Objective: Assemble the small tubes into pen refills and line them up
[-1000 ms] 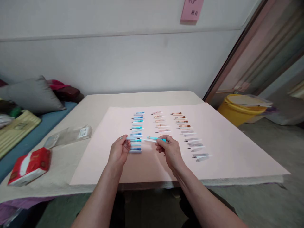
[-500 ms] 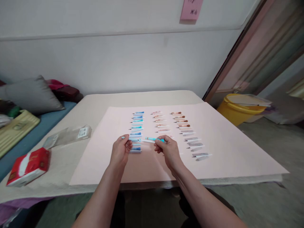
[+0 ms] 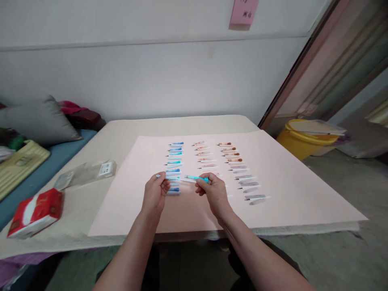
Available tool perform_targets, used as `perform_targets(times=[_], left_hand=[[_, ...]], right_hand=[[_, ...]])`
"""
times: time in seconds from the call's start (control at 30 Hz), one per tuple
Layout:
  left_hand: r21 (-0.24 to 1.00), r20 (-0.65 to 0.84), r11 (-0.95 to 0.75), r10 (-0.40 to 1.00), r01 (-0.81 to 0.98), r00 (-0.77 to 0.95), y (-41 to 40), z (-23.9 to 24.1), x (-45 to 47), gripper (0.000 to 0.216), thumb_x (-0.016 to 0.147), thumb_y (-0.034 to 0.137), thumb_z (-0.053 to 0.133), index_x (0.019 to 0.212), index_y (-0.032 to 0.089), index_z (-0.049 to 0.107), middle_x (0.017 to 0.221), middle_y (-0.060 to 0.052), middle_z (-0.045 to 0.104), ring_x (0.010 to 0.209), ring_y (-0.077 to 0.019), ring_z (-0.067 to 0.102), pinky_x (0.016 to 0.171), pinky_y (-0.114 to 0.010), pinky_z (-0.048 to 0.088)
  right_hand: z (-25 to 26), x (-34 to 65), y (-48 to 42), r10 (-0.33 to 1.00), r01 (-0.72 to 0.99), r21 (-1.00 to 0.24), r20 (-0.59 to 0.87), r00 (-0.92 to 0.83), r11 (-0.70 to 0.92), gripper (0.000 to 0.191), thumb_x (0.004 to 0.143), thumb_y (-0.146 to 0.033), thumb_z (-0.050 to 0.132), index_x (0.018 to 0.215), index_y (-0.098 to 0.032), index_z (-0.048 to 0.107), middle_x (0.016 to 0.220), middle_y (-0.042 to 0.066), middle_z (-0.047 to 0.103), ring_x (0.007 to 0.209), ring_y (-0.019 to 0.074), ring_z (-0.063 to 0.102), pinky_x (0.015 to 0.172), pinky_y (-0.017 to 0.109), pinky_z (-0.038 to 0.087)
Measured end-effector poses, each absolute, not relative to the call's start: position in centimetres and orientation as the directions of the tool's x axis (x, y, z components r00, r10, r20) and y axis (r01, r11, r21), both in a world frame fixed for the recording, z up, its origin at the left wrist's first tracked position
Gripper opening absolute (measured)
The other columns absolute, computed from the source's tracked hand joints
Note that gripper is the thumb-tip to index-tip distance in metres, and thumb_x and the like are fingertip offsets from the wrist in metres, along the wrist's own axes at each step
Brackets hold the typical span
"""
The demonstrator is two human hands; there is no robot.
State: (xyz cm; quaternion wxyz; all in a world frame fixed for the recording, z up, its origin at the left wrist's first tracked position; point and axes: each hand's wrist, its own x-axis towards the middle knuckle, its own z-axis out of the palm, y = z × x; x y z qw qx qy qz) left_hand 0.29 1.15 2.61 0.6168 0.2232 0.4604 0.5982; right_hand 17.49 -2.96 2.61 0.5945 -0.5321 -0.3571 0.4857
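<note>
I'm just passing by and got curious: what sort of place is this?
Probably a room in a home, used as a work spot, though I can't be certain. A grey pillow and a red pack look homely, while pen parts lie in columns on pale paper.

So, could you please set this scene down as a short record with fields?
Left hand: pinching a light-blue pen-like piece
Right hand: gripping a turquoise pen-like piece
Between hands: slim white piece; which hand holds it is unclear
Surface: pale pink sheet on a cream-covered table
Columns: blue pieces left, pinkish pieces middle, brown pieces and grey pieces right
Table's left: red packet, clear bag
</note>
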Motion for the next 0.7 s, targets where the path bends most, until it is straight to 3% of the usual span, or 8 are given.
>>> perform_targets(times=[0.37,0.7], left_hand=[[0.824,-0.323,0.266,0.946,-0.501,-0.029,-0.4,2.1,2.6,0.025,0.067,0.028,0.073,0.083,0.013,0.060,0.068,-0.002,0.060,0.057,-0.0080,0.056,0.053,-0.019,0.046],[0.786,-0.323,0.255,0.946,-0.563,-0.023,-0.9,2.1,3.1,0.025,0.068,0.024,0.072,0.086,0.015,0.059,0.076,-0.003,0.065,0.060,-0.0088,0.059,0.056,-0.020,0.048]], right_hand=[[1.9,16.0,-3.2,0.951,-0.223,-0.973,-0.129,0.280,-0.067,0.018,0.069,-0.031,0.066,0.076,-0.018,0.054,0.056,-0.003,0.061,0.046,0.0115,0.056,0.044,0.022,0.042],[1.4,15.4,-3.3,0.943,-0.229,-0.971,-0.140,0.303,-0.071,0.019,0.069,-0.032,0.064,0.077,-0.019,0.053,0.055,-0.005,0.059,0.043,0.0091,0.052,0.044,0.021,0.039]])
